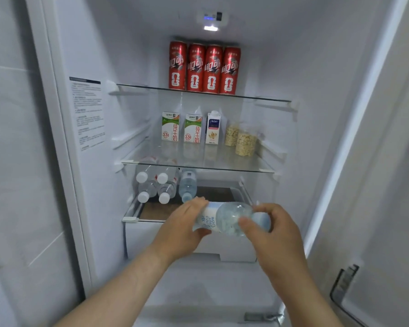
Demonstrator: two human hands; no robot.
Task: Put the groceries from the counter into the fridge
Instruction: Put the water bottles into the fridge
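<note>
water bottle held sideways | stacked bottles behind | drawer below

The fridge is white inside. Four cans on the far top shelf are red with white and dark markings. Below them, two milk cartons are white with green tops and orange-red lettering; the carton to their right is white with a dark blue panel. Two clear jars hold beige flakes. Four clear bottles have white caps and red-and-white labels. The nearest bottle is clear, its label white with pale blue print, its cap pale blue.
</note>
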